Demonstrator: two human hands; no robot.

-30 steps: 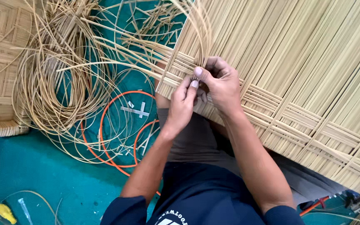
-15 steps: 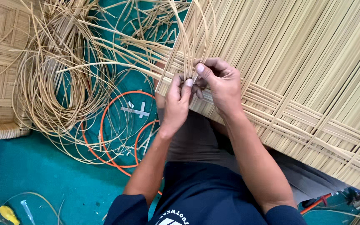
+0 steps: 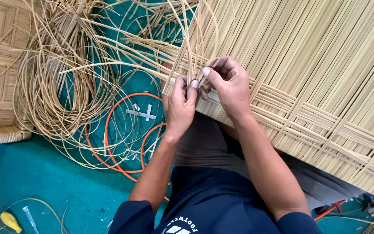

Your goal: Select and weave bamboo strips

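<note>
Cane everywhere: one big woven panel (image 3: 308, 86) across the lap, cut off top and right. Two hands at its near-left corner, left hand (image 3: 180, 108) and right hand (image 3: 228, 86) both pinched shut on thin cane strips (image 3: 191, 52). One loose coil (image 3: 61, 86) and one orange cord (image 3: 117, 130) leftward on teal floor (image 3: 35, 182). Fingertip grip partly hidden.

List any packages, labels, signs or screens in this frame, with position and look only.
Printed marking on shirt: bottom edge of frame on the dark navy chest, white curved lettering over slanted white bars.
No packages, signs or screens show among the cane strands, the woven panel or around the hands.
</note>
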